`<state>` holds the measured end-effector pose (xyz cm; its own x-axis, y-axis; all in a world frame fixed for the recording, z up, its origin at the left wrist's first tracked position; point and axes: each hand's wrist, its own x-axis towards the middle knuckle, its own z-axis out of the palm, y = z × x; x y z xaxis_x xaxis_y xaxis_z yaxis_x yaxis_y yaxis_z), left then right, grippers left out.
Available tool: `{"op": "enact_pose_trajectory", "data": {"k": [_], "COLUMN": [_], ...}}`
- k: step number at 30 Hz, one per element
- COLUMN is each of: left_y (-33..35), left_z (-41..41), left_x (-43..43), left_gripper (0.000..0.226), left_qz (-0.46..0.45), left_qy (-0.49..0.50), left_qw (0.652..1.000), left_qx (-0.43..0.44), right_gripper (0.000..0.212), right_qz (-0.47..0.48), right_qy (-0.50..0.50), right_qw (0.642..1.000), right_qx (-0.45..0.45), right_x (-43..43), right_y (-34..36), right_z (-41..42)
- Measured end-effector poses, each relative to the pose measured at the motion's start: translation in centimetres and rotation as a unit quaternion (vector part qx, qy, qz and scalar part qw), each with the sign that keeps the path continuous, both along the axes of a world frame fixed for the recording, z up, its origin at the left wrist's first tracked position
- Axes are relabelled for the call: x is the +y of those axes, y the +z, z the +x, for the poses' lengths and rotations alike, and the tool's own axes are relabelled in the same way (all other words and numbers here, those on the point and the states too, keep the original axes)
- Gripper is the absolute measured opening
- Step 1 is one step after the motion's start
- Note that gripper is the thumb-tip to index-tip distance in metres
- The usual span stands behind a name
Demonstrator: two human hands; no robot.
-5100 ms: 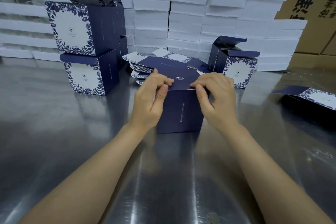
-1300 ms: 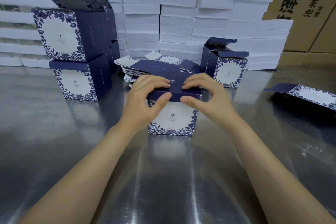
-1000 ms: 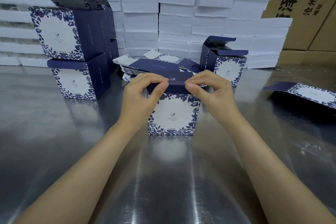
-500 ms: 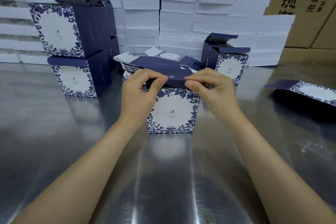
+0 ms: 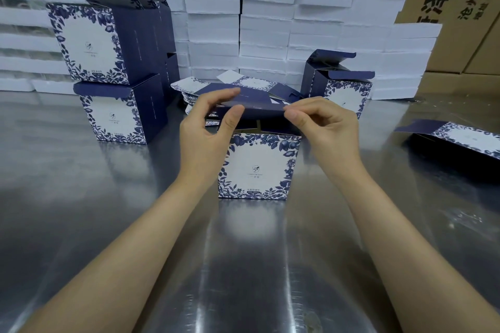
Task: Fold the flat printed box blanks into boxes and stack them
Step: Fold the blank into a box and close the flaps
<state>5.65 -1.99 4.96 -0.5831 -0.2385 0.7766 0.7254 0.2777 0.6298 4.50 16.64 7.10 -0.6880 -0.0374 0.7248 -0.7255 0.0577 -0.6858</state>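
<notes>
A navy and white floral box (image 5: 257, 167) stands upright on the steel table (image 5: 81, 211) in front of me, its white printed face towards me. Its navy lid flap (image 5: 259, 109) is lifted above the open top. My left hand (image 5: 208, 130) pinches the flap's left end between thumb and fingers. My right hand (image 5: 322, 127) pinches its right end. Behind the box lies a pile of flat printed blanks (image 5: 243, 86). Two folded boxes (image 5: 113, 81) stand stacked at the left, the upper one with its lid up.
Another folded box (image 5: 341, 84) with open flaps stands behind at the right. A flat blank (image 5: 460, 138) lies at the far right. White foam trays (image 5: 270, 21) are piled along the back, with brown cartons (image 5: 465, 8) at the back right.
The box was turned so its white face points at me. Both hands then lifted the lid flap up off the top, and the box now stands open beneath it.
</notes>
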Motion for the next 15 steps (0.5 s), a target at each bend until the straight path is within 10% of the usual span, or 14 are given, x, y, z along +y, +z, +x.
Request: {"op": "enact_pose_trajectory", "data": {"k": [8,15], "left_y": [0.05,-0.39], "left_z": [-0.08,0.01], "left_x": [-0.1,0.08], "left_gripper": [0.023,0.02], "left_qz": [-0.023,-0.096], "left_qy": [0.022,0.028], "left_qw": [0.999,0.994], "left_qx": [0.02,0.032], "right_gripper": [0.019,0.031], "right_qz": [-0.095,0.005], "right_qy": [0.098,-0.02], "right_qw": [0.989,0.999], "right_qx": [-0.051,0.029], "right_x": [0.8,0.77], "right_y": [0.29,0.09], "right_z": [-0.73,-0.77]}}
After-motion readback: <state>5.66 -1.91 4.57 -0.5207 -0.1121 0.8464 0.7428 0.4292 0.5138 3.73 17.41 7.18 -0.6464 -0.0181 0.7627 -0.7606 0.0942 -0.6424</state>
